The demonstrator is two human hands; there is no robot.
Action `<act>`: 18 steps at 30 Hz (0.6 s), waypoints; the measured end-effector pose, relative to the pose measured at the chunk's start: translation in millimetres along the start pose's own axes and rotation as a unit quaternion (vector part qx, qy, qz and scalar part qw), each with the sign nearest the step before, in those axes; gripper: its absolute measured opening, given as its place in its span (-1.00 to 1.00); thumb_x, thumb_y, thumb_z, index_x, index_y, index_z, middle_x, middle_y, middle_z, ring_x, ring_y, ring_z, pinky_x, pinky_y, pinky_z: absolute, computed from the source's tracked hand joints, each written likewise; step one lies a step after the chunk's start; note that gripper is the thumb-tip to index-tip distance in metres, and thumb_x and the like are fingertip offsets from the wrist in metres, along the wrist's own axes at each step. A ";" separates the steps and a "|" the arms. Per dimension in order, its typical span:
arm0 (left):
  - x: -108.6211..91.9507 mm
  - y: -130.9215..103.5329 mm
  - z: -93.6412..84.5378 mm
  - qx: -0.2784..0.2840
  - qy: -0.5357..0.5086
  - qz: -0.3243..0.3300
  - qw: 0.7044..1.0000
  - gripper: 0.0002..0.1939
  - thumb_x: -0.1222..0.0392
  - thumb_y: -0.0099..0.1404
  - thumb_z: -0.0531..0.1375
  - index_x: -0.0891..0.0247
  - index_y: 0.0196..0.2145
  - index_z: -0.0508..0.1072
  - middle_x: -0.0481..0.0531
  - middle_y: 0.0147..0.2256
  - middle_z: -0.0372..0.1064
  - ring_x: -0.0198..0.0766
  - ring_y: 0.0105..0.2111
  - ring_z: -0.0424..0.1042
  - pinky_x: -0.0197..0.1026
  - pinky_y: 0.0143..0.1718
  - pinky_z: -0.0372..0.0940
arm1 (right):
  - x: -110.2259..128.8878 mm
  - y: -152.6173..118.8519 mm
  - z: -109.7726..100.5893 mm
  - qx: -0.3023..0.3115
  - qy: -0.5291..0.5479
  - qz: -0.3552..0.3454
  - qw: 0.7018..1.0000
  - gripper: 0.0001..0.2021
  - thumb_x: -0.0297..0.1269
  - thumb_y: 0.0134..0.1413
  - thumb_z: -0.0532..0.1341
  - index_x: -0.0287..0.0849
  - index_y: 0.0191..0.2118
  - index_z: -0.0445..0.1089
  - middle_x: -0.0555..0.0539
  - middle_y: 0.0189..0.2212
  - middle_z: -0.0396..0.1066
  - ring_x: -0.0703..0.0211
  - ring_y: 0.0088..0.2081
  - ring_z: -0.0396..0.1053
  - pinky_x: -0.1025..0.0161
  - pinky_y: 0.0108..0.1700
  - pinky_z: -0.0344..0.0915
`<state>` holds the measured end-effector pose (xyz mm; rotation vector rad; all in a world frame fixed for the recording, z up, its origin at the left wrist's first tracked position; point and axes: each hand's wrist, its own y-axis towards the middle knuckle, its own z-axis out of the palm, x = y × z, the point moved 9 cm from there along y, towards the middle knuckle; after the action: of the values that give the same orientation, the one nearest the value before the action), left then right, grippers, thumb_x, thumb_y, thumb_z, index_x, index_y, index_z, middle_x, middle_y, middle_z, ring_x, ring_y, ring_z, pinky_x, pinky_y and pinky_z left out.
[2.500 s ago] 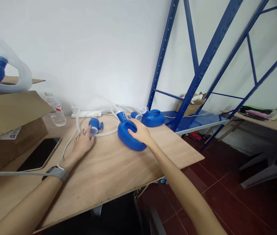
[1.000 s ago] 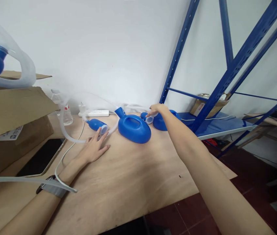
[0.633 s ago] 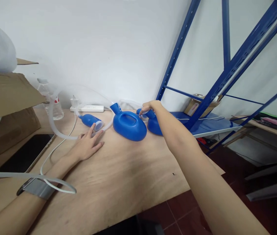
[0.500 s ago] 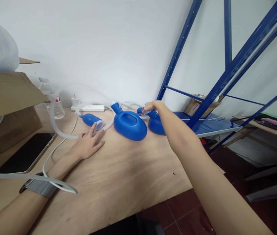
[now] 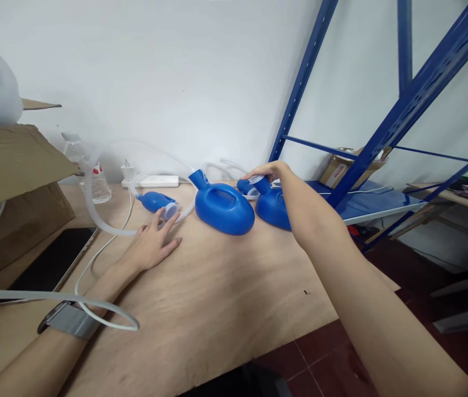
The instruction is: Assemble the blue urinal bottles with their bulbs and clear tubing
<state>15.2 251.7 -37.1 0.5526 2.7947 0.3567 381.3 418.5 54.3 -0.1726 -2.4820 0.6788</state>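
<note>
Fingers spread, my left hand lies on the wooden table, its fingertips at the pale rim of a small blue funnel-shaped piece. A clear tube loops beside it. In the middle stands a blue jug with an oval handle and its spout tilted up to the left. Farther right, my right hand is curled over the pale-capped mouth of a second blue jug, partly hidden behind my forearm. Another small blue piece lies between the jugs at the back.
A cardboard box, a phone, a water bottle and a looping white cable are at the left. The power strip lies by the wall. Blue metal shelving rises at the right.
My right hand has moved from the small blue piece at the back onto the second jug's mouth. The view has shifted slightly. My left hand remains by the small funnel-shaped piece.
</note>
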 end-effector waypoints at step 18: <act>-41.7 71.5 21.7 0.024 0.015 -0.105 0.994 0.28 -0.72 0.10 0.09 -0.07 0.55 -0.25 0.32 0.55 -0.30 0.61 0.47 -0.24 0.56 0.27 0.04 | -79.4 -134.2 -37.6 -0.137 0.200 0.007 0.970 -0.65 -0.06 0.45 0.16 -0.15 0.04 0.58 -0.22 -0.29 0.62 0.05 -0.29 0.59 0.18 -0.18 0.55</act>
<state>82.9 303.1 -27.8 0.2619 2.8622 0.2556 471.2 298.3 110.7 -0.3901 -2.1705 0.2678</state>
